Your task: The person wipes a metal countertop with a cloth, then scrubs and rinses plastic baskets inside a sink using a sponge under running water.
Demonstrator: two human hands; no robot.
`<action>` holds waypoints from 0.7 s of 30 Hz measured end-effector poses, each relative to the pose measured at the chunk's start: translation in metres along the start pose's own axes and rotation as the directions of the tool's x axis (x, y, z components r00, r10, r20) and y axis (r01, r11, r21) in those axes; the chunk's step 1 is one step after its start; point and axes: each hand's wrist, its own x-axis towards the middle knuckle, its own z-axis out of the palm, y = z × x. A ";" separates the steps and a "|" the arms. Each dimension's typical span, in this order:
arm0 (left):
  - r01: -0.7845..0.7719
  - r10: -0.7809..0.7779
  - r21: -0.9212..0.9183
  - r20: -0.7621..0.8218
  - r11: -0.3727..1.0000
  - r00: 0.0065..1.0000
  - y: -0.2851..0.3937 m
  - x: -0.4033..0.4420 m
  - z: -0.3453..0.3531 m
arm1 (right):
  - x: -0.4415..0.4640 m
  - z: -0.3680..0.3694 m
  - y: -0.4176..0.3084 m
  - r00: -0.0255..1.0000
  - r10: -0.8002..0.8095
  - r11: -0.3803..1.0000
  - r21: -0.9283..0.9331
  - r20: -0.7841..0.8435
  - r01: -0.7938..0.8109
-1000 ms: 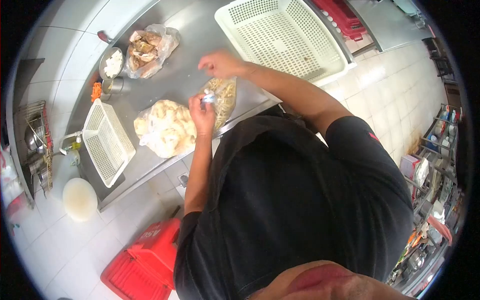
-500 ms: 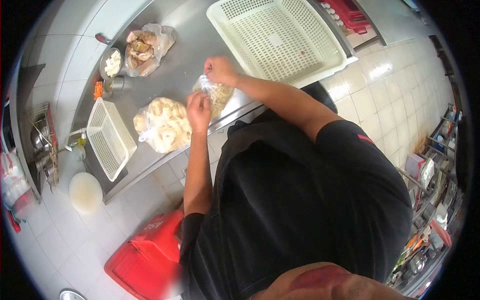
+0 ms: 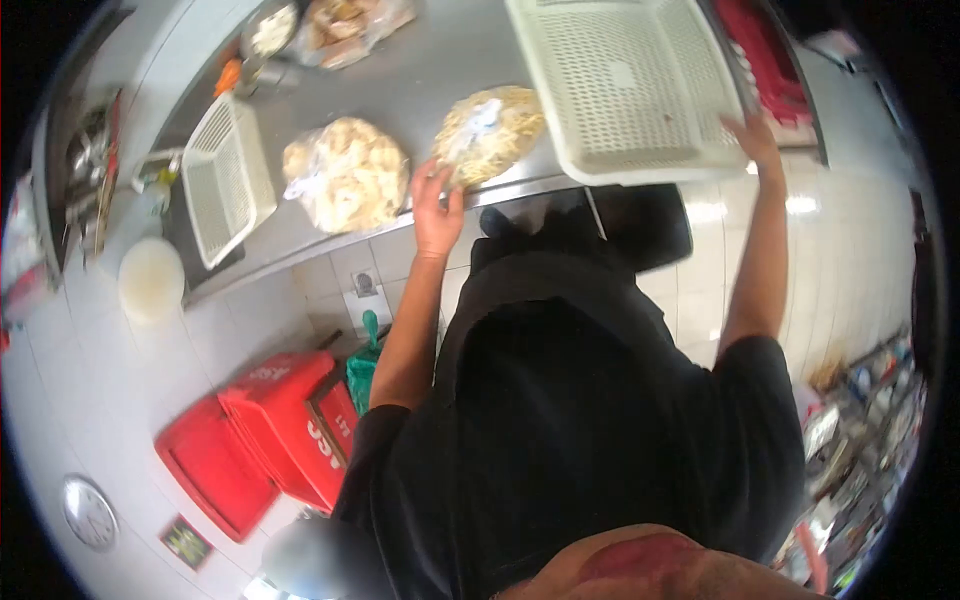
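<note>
My left hand (image 3: 437,210) is at the counter's front edge, fingers apart, with its fingertips at the side of a clear plastic bag of pale yellow strips (image 3: 505,150). The bag lies flat, its white, gathered top facing up. To its left sits another clear bag of thick, pale cream chunks (image 3: 350,185). My right hand (image 3: 757,142) is stretched out to the right, at the near right corner of a large white perforated basket (image 3: 640,165). Its fingers look spread over the rim; whether they press on it is unclear.
A small white perforated basket (image 3: 230,190) stands at the counter's left. Behind are a bowl of white pieces (image 3: 273,35), a bag of brownish food (image 3: 340,30) and a metal cup (image 3: 275,75). A red bin (image 3: 290,420) stands on the floor; a red crate (image 3: 765,60) is at right.
Both hands have left the top of the bag of strips. My right hand has swung right to the large basket; my left stays beside the bag, which now lies flatter. The view has shifted.
</note>
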 end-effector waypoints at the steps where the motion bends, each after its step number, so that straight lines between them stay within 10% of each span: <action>1: 0.035 -0.035 -0.016 -0.038 0.999 0.999 -0.001 -0.007 -0.006 | 0.014 0.029 0.063 0.986 0.067 0.996 0.042 0.155 -0.074; 2: 0.007 -0.009 -0.037 -0.070 0.999 0.998 0.001 -0.011 -0.014 | -0.032 0.009 0.017 0.974 -0.039 0.855 0.512 0.225 -0.084; 5: 0.083 -0.105 -0.144 -0.152 0.986 0.983 0.011 -0.023 -0.041 | -0.052 0.010 -0.006 0.971 0.104 0.580 0.781 0.213 -0.234; 11: 0.179 -0.253 -0.273 -0.265 0.945 0.930 -0.008 -0.053 -0.087 | -0.082 -0.029 -0.029 0.970 0.092 0.550 0.801 0.226 -0.239; 21: 0.337 -0.471 -0.401 -0.306 0.852 0.827 -0.102 -0.152 -0.169 | -0.196 0.048 -0.318 0.936 -0.124 0.423 0.870 0.331 -0.252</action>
